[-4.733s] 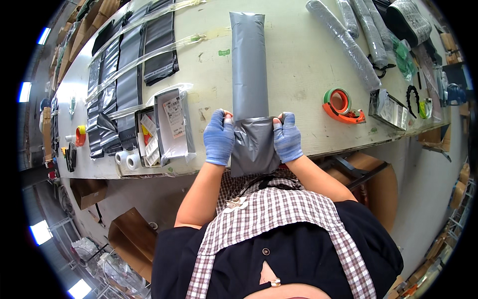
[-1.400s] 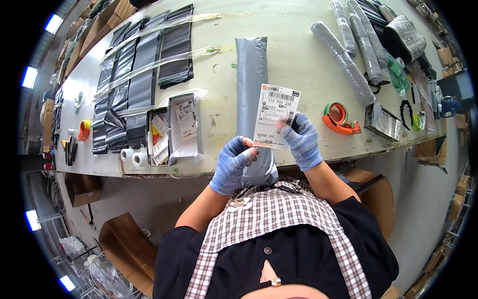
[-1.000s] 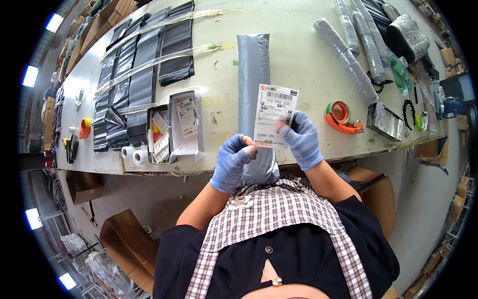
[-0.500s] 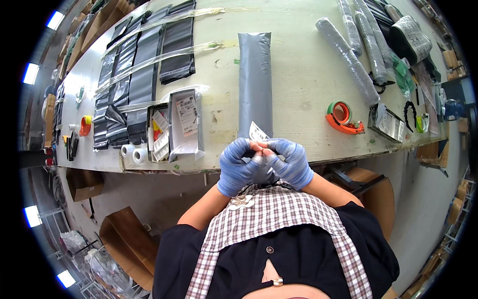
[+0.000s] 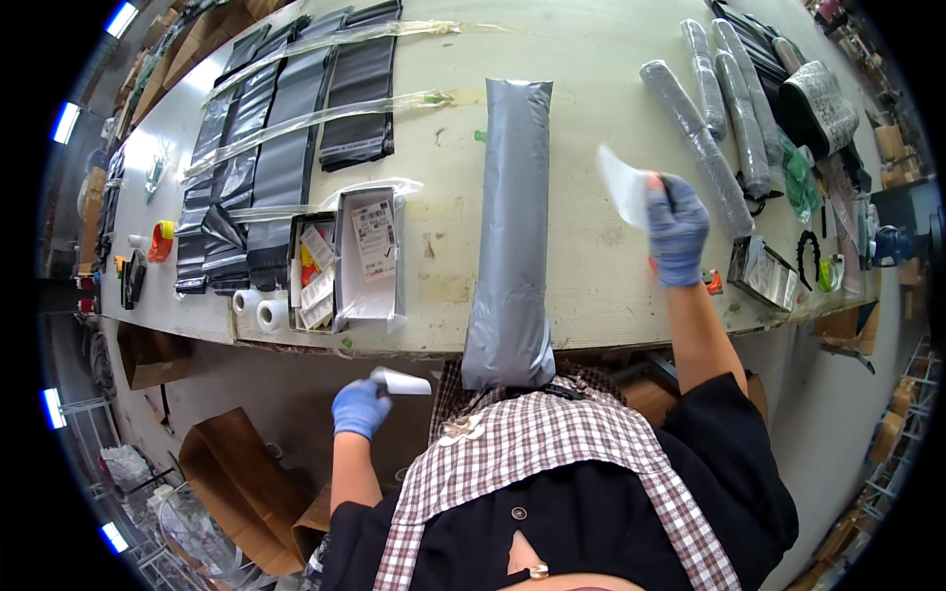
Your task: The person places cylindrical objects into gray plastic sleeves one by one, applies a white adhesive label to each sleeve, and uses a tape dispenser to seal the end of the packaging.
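A long grey plastic mailer bag (image 5: 516,207), filled out like a tube, lies lengthwise on the table, its near end hanging past the edge against my apron. My right hand (image 5: 678,231), in a blue knit glove with bare fingertips, pinches a white label (image 5: 624,187) in the air to the right of the bag. Below the table edge at the left, my left hand (image 5: 361,408), gloved alike, is closed on a curled white paper strip (image 5: 404,382).
Left of the bag stand open boxes (image 5: 370,310) with printed labels. Black plastic bags (image 5: 281,177) lie in stacks under clear straps. Wrapped rolls (image 5: 698,148) and a small black box (image 5: 764,276) are at the right. Cardboard boxes (image 5: 232,483) stand on the floor.
My hands have come apart from over the bag. The right has gone right and farther out with the label, the left down and left with the white strip.
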`<state>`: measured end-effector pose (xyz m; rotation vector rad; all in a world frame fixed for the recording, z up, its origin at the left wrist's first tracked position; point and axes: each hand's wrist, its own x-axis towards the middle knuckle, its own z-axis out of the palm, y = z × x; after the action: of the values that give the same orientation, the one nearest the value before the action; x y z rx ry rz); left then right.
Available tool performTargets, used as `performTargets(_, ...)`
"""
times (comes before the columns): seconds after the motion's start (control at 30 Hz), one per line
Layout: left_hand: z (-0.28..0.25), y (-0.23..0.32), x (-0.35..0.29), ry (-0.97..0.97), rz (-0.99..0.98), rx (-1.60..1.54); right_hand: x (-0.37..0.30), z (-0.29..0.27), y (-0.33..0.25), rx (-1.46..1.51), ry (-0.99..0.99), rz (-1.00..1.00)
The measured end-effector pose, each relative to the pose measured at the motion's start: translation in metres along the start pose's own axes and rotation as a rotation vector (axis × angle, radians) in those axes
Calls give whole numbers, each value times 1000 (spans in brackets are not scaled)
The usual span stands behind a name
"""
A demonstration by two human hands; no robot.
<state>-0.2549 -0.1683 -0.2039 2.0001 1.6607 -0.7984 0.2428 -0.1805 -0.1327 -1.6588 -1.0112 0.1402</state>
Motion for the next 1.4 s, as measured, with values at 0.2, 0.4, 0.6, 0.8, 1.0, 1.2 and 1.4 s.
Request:
performTargets(0.2,-2,27,-5,278,294,-275,-15,113,1,-458,-302,-559)
performTargets(0.4,-17,129,-16,528,734,-626,-80,102,-50,-177,-626,-492)
performTargets(0.6,5,167,5,427,812,-685,10,171,-15,-881,-748,-49)
performTargets(0.8,8,175,3,364,723,-670,-30,161,-15,-886,-824,-160)
performTargets(1.0,2,184,2,381,753,-694,-144,5,3,-11,-873,-246)
performTargets(1.2,14,192,-18,332,664,-689,-84,-107,96,-1081,-438,-155)
performTargets(1.4,92,190,-33,235,726,-1009,-89,-108,79,-826,-390,-242)
